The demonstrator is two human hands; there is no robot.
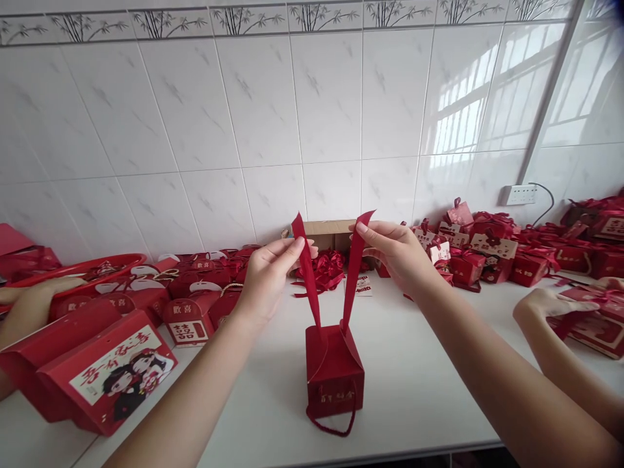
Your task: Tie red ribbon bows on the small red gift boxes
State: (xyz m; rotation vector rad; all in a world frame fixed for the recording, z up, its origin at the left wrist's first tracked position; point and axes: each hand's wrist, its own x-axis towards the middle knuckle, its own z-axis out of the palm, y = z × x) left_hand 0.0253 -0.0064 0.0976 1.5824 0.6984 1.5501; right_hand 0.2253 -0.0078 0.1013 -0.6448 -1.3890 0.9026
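Observation:
A small red gift box stands on the white table in front of me, a red cord loop hanging from its near side. A red ribbon rises from the box in two ends. My left hand pinches the left end near its tip. My right hand pinches the right end at the same height. Both ends are pulled up taut, spread slightly apart.
Large red boxes lie at the left with a red tray and small red boxes behind. A loose ribbon pile and cardboard box sit at the wall. Finished boxes crowd the right. Other people's hands work at both sides.

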